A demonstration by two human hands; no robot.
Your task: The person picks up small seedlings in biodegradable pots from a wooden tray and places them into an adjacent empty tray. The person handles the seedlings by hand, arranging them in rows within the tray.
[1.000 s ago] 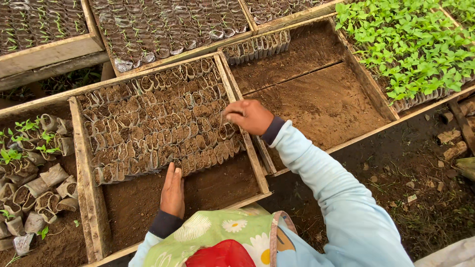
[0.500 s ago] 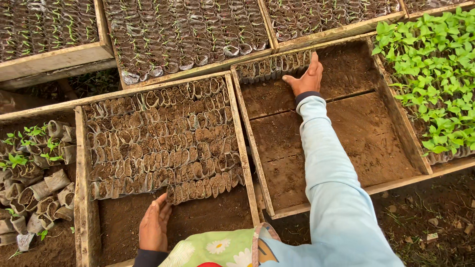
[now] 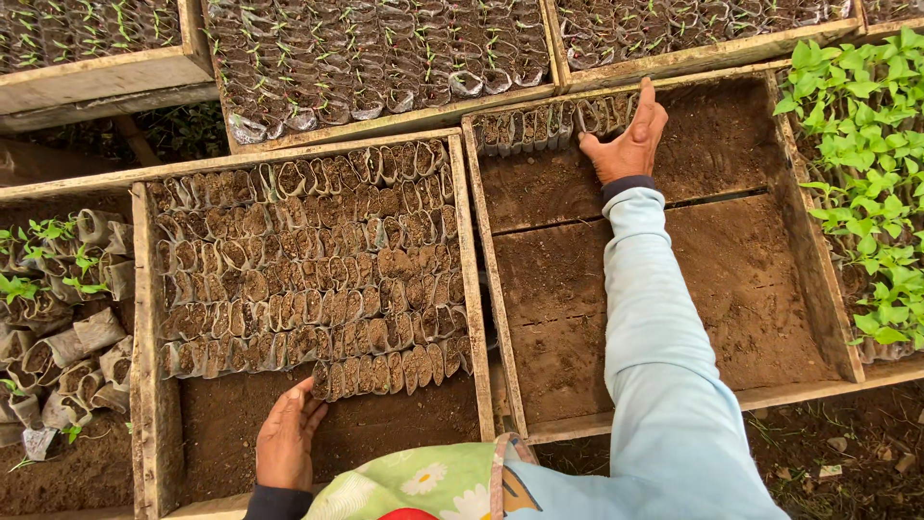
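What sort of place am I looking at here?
Likely a plant nursery: shallow wooden crates on bare ground, packed rows of small soil-filled seedling bags, and leafy green seedlings alongside.

Left crate (image 3: 146,318): soil pots (image 3: 308,270) fill its far part.
Right crate (image 3: 500,318): one pot row (image 3: 539,125) along its far wall.
Seedlings (image 3: 866,173): far right.

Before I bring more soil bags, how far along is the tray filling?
The left wooden tray is mostly packed with soil-filled bags; its near strip is bare soil. The right hand reaches a short row of bags at the far edge of the right tray, otherwise unfilled. The left hand rests by the nearest row.
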